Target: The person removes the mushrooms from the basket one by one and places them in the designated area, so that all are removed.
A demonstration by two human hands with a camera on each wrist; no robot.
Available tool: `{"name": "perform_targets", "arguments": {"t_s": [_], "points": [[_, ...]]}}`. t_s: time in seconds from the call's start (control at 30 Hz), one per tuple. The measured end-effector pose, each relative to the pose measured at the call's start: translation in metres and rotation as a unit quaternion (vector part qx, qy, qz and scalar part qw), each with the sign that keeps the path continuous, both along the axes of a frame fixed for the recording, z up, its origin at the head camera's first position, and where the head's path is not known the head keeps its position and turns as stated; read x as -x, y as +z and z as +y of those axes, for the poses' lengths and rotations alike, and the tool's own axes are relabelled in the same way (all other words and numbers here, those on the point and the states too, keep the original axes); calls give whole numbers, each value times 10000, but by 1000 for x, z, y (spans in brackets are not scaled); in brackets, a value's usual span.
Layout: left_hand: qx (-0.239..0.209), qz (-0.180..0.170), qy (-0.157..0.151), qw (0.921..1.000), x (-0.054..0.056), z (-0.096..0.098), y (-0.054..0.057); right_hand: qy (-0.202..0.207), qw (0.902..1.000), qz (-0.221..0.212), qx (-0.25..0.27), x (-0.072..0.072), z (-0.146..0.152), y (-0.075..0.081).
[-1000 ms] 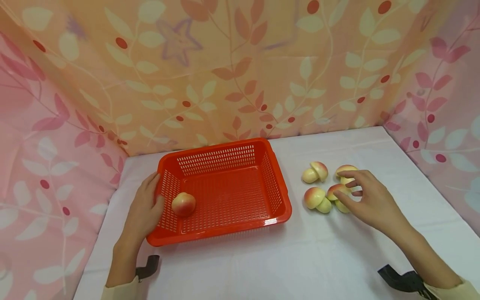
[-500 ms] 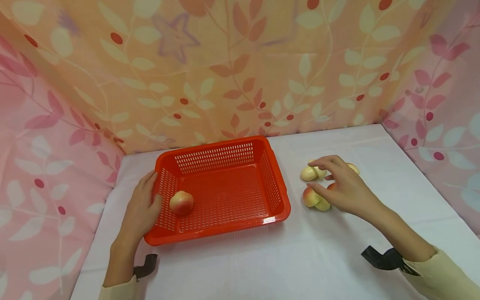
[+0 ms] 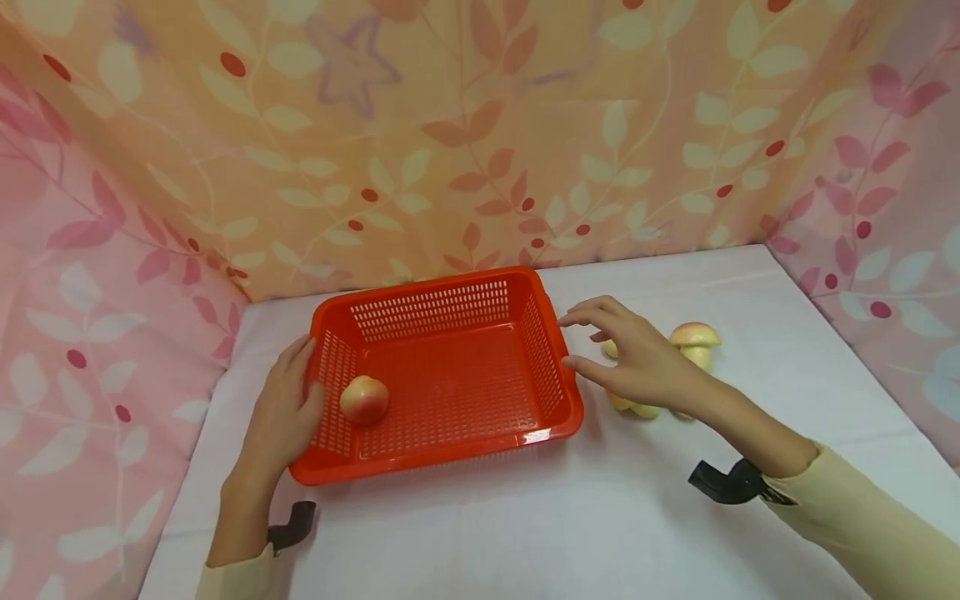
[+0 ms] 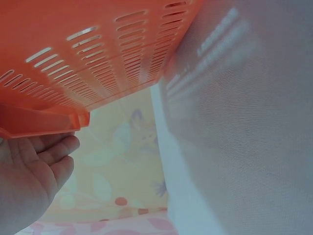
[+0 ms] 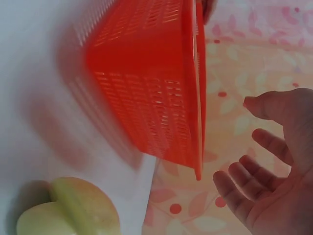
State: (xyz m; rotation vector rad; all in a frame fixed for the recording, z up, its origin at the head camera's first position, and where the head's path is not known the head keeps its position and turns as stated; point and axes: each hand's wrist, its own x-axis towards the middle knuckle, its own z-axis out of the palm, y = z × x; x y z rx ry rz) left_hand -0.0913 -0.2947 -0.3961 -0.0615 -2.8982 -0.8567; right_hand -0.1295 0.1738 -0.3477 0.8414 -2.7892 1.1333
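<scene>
My left hand (image 3: 281, 408) rests on the left rim of a red plastic basket (image 3: 450, 458), its fingers extended along the outside in the left wrist view (image 4: 34, 171). A round yellow-and-red piece (image 3: 364, 400) lies inside near the left wall. Over the basket's right rim, my right hand (image 3: 637, 350) hovers with fingers and thumb spread. The right wrist view shows nothing between those fingers (image 5: 234, 196), which stand apart from the rim. Mushroom-shaped yellow-and-red pieces lie right of the basket: one (image 3: 695, 337) shows fully, while others (image 3: 633, 407) are partly hidden under my right hand and forearm.
A white cloth (image 3: 480, 533) covers the table. Patterned fabric (image 3: 465, 150) hangs behind it and at both sides. A black curved mount sits at each wrist, the left one (image 3: 294, 527) near the basket's front left corner.
My right hand has moved left from above the mushroom-shaped pieces to the basket's right rim, still holding nothing. The left hand stays on the left rim.
</scene>
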Motion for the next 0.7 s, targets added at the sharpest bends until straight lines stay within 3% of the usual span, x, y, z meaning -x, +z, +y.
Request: {"name": "perform_targets", "arguments": {"t_s": [0.23,0.4,0.7], "points": [[-48,-29,-8,10000,2,3,2,432,9989,147,-58,8,-11,2],[-69,-5,-75,9999,5,5,1,673,9977,-60,-35,13,-17,0],[-24,47,-12,10000,0,4,3,1042,9936,-4,-434,25,-42,6]]}}
